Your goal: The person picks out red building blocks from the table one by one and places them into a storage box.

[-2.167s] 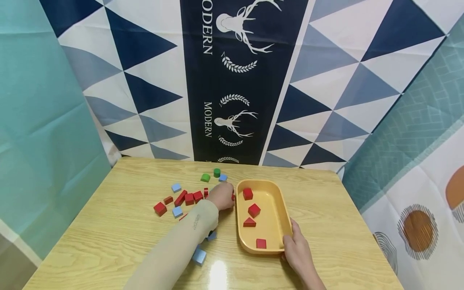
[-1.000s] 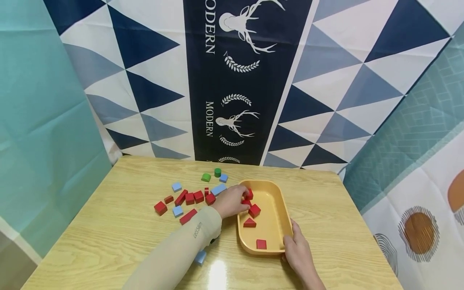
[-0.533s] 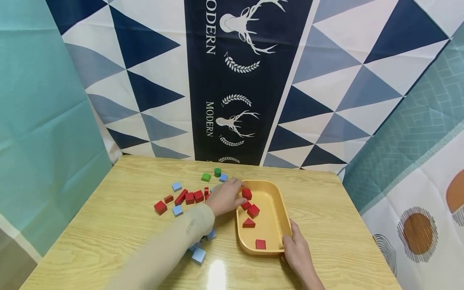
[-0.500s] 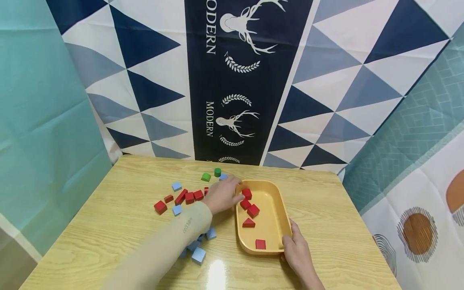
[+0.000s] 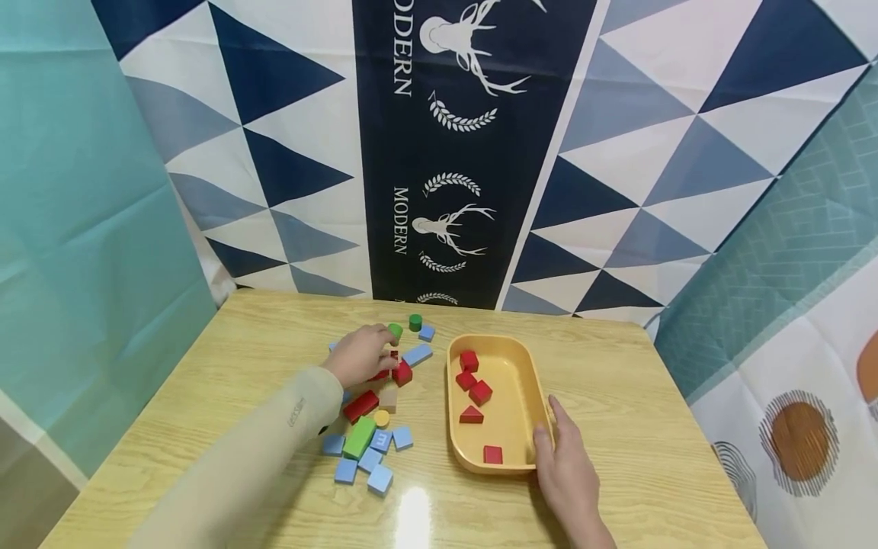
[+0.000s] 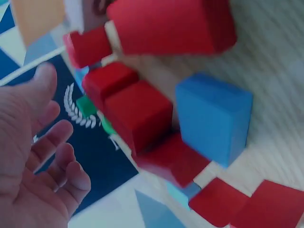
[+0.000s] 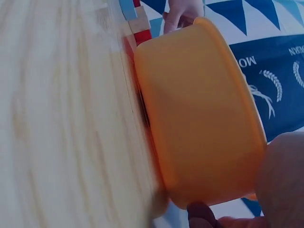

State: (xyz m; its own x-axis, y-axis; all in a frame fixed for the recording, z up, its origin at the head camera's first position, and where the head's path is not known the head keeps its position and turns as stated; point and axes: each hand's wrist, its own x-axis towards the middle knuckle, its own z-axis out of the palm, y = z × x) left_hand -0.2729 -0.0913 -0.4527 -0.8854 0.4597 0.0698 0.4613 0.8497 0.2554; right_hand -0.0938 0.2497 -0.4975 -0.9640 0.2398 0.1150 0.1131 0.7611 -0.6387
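Observation:
My left hand (image 5: 361, 354) is over the loose red blocks on the left half of the table, hiding some of them. Its fingers are loosely bent with nothing between them, and in the left wrist view the hand (image 6: 42, 152) is beside a red block (image 6: 138, 111) and a blue block (image 6: 213, 118). My right hand (image 5: 568, 465) holds the near right corner of a yellow-orange plastic box (image 5: 507, 412), thumb at the rim. Inside lie several red blocks, among them a cube (image 5: 481, 393) and a triangular one (image 5: 471, 415).
Nearer me, a long green block (image 5: 360, 438) lies among several blue blocks (image 5: 380, 479), close to a yellow disc (image 5: 381, 418). A long blue block (image 5: 417, 354) is left of the box. Farther back stands a green cylinder (image 5: 415, 322). Patterned cloth (image 5: 439, 152) hangs behind the table.
My left hand brought a red block into the box, let it go beside the other red ones, then moved left over the loose blocks. The right hand has stayed at the box's corner.

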